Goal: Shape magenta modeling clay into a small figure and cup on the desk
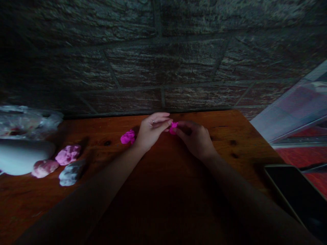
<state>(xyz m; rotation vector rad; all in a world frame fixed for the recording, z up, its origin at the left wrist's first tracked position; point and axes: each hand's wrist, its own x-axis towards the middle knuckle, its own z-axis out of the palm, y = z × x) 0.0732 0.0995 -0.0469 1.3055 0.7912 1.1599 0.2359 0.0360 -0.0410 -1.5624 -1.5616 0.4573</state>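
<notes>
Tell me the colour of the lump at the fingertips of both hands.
Bright pink; the lump shows in the head view.

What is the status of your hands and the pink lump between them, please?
Left hand, right hand: together holding small pink lump. Second bright pink lump on wooden table, beside left hand, apparently not in the way.

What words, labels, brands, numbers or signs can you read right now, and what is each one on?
None can be read.
Bright pink lump between the left hand and right hand: no lettering visible.
Phone at the right: dark, nothing legible.
Clear plastic wrapping at the left: too blurred to tell whether it bears print.
</notes>
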